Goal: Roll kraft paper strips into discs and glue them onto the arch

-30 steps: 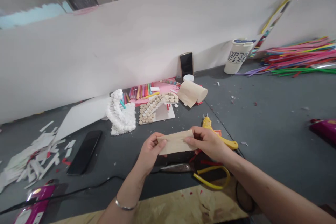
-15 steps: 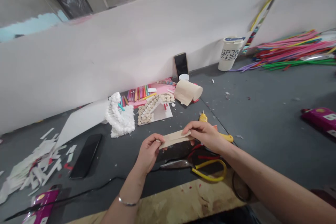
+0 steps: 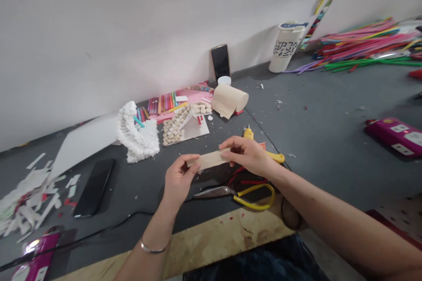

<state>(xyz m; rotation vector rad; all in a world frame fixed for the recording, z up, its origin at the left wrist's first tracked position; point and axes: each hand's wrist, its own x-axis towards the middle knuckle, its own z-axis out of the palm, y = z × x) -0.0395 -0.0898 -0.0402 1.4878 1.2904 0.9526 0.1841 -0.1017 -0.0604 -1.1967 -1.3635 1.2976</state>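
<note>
Fingers of the left hand (image 3: 178, 178) pinch the near-left end of a tan corrugated strip (image 3: 208, 160), while the right hand (image 3: 248, 156) grips its far-right end, thumb beneath and fingers on top. The strip hangs between both hands, above the grey table (image 3: 329, 140), over the yellow-handled scissors (image 3: 242, 193) and just before the yellow glue gun (image 3: 263, 149).

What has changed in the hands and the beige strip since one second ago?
The beige strip has tipped from facing the camera to nearly flat, so it looks narrower. The left hand and right hand still pinch its two ends. The scissors and glue gun lie unmoved.
</note>
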